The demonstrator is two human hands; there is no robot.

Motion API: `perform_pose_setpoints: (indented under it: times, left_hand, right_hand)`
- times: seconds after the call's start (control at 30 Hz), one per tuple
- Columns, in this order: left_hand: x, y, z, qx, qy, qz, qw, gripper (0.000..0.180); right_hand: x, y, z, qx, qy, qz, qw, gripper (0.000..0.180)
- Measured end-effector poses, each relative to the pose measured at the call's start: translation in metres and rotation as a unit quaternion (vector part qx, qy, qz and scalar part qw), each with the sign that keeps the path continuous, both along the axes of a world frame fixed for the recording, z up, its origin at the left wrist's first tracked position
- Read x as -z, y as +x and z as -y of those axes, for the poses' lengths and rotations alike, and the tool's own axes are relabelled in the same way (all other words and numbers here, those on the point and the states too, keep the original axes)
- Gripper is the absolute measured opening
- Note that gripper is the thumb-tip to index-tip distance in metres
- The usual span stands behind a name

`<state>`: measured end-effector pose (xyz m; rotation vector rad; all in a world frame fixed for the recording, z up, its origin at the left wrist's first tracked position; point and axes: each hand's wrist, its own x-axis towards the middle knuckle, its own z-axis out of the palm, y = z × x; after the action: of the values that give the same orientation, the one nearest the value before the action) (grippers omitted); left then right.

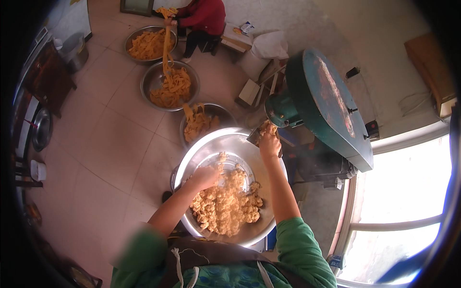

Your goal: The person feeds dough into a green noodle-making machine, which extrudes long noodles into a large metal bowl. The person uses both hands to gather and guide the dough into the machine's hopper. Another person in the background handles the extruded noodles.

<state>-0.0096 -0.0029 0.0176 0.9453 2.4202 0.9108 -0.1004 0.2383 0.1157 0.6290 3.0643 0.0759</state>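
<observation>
A large metal basin (195, 150) stands in front of me, holding crumbly tan lumps of dough (228, 204). My left hand (206, 177) is inside it, over the left part of the dough; its fingers are blurred, and a few lumps show just beyond them. At the basin's far right, my right hand (270, 144) has its fingers curled on a lump of dough (267, 127) at the metal feed tray (253, 137) of a green machine (283, 110). Part of that tray is hidden by the hand.
The machine's big green belt cover (324, 101) rises at the right, beside a bright window (398, 192). Three basins with yellow-orange dough strips (174, 89) line the floor beyond. A co-worker in a red sleeve (201, 19) lifts strips there. A wooden cabinet (50, 77) stands left.
</observation>
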Motion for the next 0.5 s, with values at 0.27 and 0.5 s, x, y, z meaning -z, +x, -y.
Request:
perform_pose_setpoints:
  times: [0.27,0.5]
  left_hand:
    - [0.011,-0.003,-0.007,-0.003,0.009,-0.009,1.0,0.006]
    - [0.027,-0.004,-0.014,-0.017,-0.004,0.068,0.998,0.012]
  right_hand:
    - [-0.02,0.008,-0.043,-0.001,-0.242,-0.131,0.961,0.034]
    - [-0.034,0.039,-0.01,0.104,-0.041,-0.015,0.994,0.031]
